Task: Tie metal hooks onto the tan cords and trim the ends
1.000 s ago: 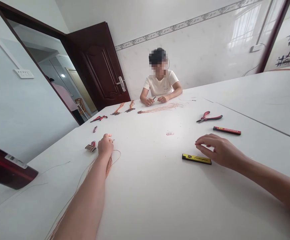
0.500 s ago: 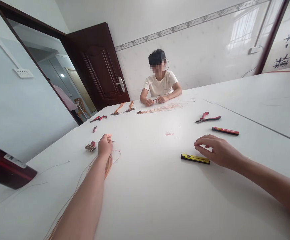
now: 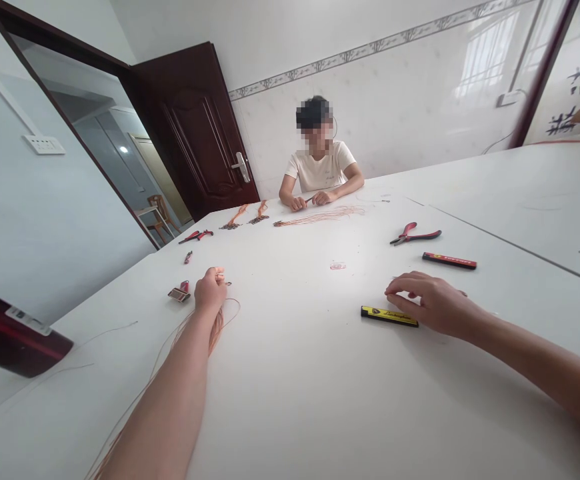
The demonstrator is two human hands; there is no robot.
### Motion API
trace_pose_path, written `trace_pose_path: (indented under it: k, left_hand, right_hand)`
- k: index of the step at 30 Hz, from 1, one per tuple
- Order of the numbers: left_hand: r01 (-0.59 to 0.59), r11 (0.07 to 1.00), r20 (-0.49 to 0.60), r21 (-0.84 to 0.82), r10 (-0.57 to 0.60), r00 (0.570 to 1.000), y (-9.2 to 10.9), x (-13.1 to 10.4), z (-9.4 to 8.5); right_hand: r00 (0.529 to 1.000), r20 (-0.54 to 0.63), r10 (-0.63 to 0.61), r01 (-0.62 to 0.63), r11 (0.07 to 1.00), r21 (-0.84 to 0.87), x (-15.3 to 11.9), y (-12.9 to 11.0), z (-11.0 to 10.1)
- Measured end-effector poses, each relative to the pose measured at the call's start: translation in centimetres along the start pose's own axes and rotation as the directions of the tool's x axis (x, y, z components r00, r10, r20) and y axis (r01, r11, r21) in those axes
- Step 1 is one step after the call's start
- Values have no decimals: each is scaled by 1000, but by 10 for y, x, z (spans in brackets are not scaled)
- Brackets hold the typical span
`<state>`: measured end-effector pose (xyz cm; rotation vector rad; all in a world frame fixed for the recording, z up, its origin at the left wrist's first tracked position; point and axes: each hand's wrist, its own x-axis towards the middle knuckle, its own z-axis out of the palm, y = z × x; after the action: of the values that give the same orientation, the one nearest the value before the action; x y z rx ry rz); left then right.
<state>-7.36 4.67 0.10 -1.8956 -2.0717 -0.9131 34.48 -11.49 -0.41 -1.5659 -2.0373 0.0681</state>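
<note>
My left hand [image 3: 211, 289] is closed at the left of the white table [image 3: 290, 373], pinching a thin cord whose small metal end pokes out to the right of the fingers. Under the wrist and forearm lies a bundle of orange-brown cords [image 3: 215, 333]. My right hand [image 3: 427, 300] has its thumb and fingertips close together just above the yellow lighter [image 3: 389, 316]; what lies between them is too small to make out. Beyond that hand lie a red lighter [image 3: 449, 261] and red-handled pliers [image 3: 415, 233].
A dark red cylinder [image 3: 20, 333] stands at the left edge. Near my left hand lie a small box [image 3: 179, 294] and red pliers [image 3: 197, 236]. Across the table sits a person [image 3: 320, 163], behind cord bundles [image 3: 320, 217]. An open door [image 3: 195, 127] stands behind.
The view has shifted very slightly. A small metal end shows a little more beside my left hand. Small ends now show around my right hand. The figure in the doorway is gone.
</note>
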Motion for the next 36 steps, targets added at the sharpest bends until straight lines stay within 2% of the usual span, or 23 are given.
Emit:
trace_pose_path:
  k: [9,14,23,28,36]
  left_hand:
    - [-45,997,61,63,41,997,4,-2,1]
    - [-78,996,70,44,75,995,6,0,0]
    - [-64,998,101,-3,64,993,6,-2,0]
    - [-36,997,67,-69,40,997,6,-3,-1]
    - [24,983,-42,-181,-32,999,6,-3,-2]
  right_hand:
    - [996,73,47,-49,998,30,-1,-3,-1]
    - [994,90,64,-68,997,42,-1,-4,-2]
    - [993,107,42,-47,998,44,0,-9,-6]
    - [989,129,76,-80,996,29,0,-10,-7]
    - [991,124,46,-51,998,39,0,-6,-5]
